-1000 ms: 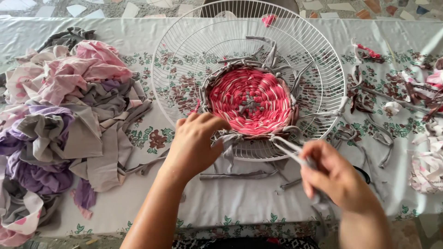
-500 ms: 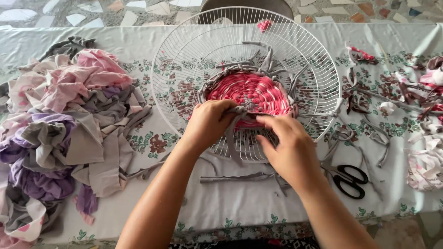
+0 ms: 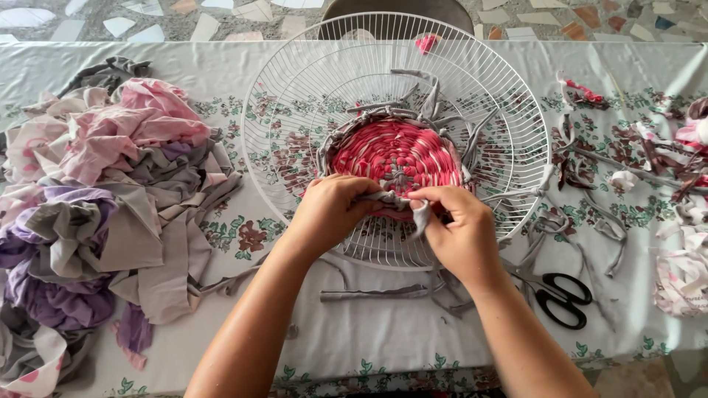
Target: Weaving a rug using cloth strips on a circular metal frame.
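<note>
A grey fabric strip (image 3: pixel 402 200) is pinched between both sets of fingers at the near edge of the round pink-and-grey woven mat (image 3: pixel 398 156), which sits inside a white wire fan guard (image 3: pixel 295 96). The left hand (image 3: pixel 332 214) has its fingers curled shut on the strip's left part; the right hand (image 3: pixel 461 232) grips the strip where its end folds down past the thumb. The strip looks soft, light and stretchy, likely to slip or twist, so it is best held close to the weave, as now; the guard's thin wires seem stiff and would hold firm against a pull. More grey strips (image 3: pixel 376 293) lie just below the wrists, and black-handled scissors (image 3: pixel 564 298) rest to the right of the right hand. Well left of the fingers is a heap of pink, grey and purple cloth scraps (image 3: pixel 103 199). Everything rests on a floral tablecloth (image 3: pixel 369 346); beyond the fingers, a terrazzo floor (image 3: pixel 110 22) shows.
</note>
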